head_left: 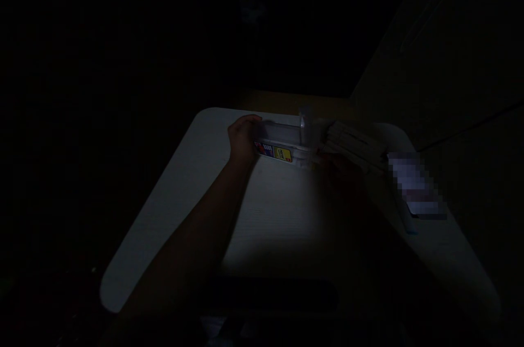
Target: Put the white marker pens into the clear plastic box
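The scene is very dark. My left hand (242, 137) reaches across a white table (172, 216) and is closed round the left end of a clear box (282, 142) with a red, blue and yellow label. My right hand (341, 169) is in deep shadow just right of the box, beneath a bundle of pale sticks (354, 145) that points toward the box's open right end. Its fingers seem to be closed on the sticks, though the dark hides the grip.
A blurred pale object (415, 189) lies on the right part of the table. Beyond the table's far edge is a brown floor strip (286, 100). A dark band (270, 292) runs along the table's near edge.
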### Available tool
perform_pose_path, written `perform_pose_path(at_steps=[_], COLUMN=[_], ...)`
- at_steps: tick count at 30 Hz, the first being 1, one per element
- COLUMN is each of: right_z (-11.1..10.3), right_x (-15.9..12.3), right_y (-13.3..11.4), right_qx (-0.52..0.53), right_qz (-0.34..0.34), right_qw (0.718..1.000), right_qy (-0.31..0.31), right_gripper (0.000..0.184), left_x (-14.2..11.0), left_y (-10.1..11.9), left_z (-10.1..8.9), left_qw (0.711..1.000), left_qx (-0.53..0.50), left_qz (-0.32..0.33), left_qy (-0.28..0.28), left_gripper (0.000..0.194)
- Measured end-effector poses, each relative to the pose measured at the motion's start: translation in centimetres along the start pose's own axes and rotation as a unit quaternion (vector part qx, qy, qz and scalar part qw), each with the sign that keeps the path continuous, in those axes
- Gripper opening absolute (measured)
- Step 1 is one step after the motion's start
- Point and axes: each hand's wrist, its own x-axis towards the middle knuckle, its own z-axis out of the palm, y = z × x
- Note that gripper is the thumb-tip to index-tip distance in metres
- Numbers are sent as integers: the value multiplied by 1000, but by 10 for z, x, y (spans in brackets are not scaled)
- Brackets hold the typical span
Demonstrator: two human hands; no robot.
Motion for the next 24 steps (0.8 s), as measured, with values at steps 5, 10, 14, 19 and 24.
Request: perform_pose_path(at_steps=[5,10,14,19,24], right_z=[2,1,-3,-11,-21], right_x=[1,2,2,1,-1], right_y=[4,3,2,2,2], right_qx=[22,7,-23,-37,-35], right_qz=[-28,-28,-18,-25,18], right_qw=[999,999,999,999,993], right_qy=[-16,-35,-46,-28,109], right_gripper=[21,21,24,27,28], left_x=[0,-1,-1,0,4], left_y=[-1,0,0,-1,-4], left_z=[0,0,1,1,-1], left_qw=[1000,1000,1000,1000,999], left_qx=[18,12,17,-2,-22], left_qz=[6,1,-4,-1,4], left_qy=[0,-9,-9,-5,32], left_gripper=[17,16,17,17,17])
